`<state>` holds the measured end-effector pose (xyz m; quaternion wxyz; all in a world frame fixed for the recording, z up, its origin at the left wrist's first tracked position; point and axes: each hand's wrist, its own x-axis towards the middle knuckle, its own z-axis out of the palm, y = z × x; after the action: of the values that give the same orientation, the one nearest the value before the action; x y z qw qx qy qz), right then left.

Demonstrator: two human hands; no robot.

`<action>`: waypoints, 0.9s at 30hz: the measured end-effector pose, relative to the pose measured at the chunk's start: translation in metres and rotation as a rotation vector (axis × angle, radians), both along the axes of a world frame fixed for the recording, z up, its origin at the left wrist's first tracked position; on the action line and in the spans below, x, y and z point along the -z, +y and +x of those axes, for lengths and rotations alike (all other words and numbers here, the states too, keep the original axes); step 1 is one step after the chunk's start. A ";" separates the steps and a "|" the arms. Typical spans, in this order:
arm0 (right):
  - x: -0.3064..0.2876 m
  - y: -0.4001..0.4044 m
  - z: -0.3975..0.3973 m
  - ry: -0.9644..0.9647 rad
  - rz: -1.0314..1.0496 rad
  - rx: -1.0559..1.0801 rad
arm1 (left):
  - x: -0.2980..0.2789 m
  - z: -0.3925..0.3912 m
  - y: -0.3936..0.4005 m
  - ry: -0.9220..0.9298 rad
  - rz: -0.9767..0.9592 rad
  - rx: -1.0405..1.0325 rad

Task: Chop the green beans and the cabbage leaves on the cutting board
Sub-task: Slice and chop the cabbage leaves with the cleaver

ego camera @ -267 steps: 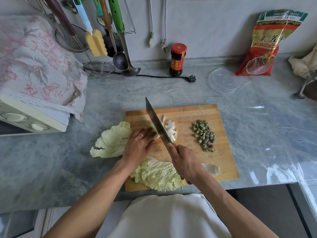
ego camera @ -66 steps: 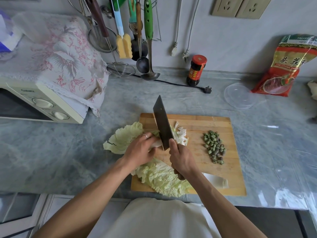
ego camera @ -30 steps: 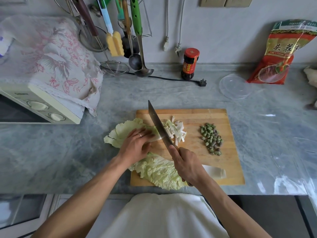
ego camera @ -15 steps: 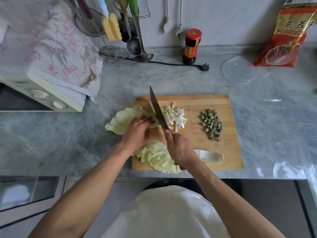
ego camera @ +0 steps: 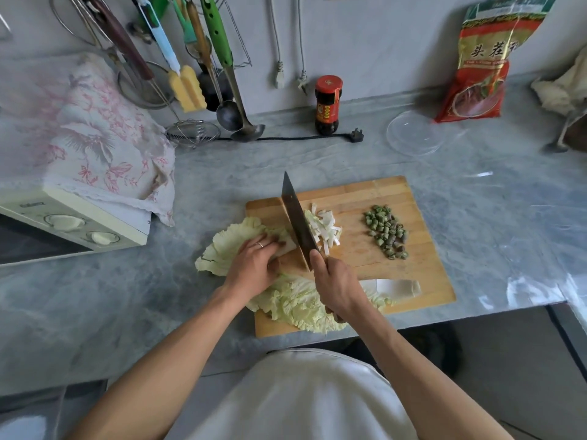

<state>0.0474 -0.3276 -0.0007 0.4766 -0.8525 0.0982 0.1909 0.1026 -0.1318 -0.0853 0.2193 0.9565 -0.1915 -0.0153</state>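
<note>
green beans (ego camera: 386, 231) lie chopped; right hand (ego camera: 340, 285) grips knife (ego camera: 298, 223), left hand (ego camera: 254, 265) presses down half-cut cabbage leaves (ego camera: 228, 249) on cutting board (ego camera: 422, 268).

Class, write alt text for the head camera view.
A right hand holds a cleaver over a cabbage leaf that the left hand steadies on a wooden cutting board. Chopped green beans and cut cabbage pieces lie on it.
</note>
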 end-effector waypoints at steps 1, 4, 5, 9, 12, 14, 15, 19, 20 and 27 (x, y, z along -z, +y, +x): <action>-0.002 0.001 -0.004 0.000 0.036 0.019 | 0.002 0.001 0.003 0.004 0.001 0.008; -0.004 0.003 -0.012 -0.037 0.088 0.052 | 0.005 0.004 0.008 -0.006 -0.011 0.036; -0.005 0.004 -0.013 -0.045 0.087 0.060 | 0.006 0.005 0.009 -0.013 -0.027 0.049; -0.002 0.010 -0.013 -0.043 -0.010 0.041 | 0.007 0.005 0.011 -0.046 -0.042 0.074; -0.002 0.016 -0.013 -0.037 -0.053 0.005 | 0.007 0.005 0.012 -0.058 -0.038 0.080; -0.003 0.018 -0.013 -0.045 -0.071 -0.023 | 0.010 0.004 0.013 -0.072 -0.046 0.086; -0.003 0.019 -0.013 -0.050 -0.074 -0.027 | 0.011 0.003 0.012 -0.079 -0.050 0.084; -0.002 0.021 -0.010 -0.058 -0.089 -0.058 | 0.014 0.002 0.011 -0.079 -0.056 0.056; -0.001 0.022 -0.007 -0.053 -0.130 -0.077 | 0.015 0.002 0.011 -0.077 -0.057 0.054; 0.011 0.032 0.002 -0.004 -0.249 -0.102 | 0.010 -0.003 0.007 -0.017 -0.072 0.010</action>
<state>0.0492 -0.2955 -0.0121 0.3571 -0.9092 0.0769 0.1996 0.0999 -0.1252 -0.0956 0.2520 0.9471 -0.1987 -0.0013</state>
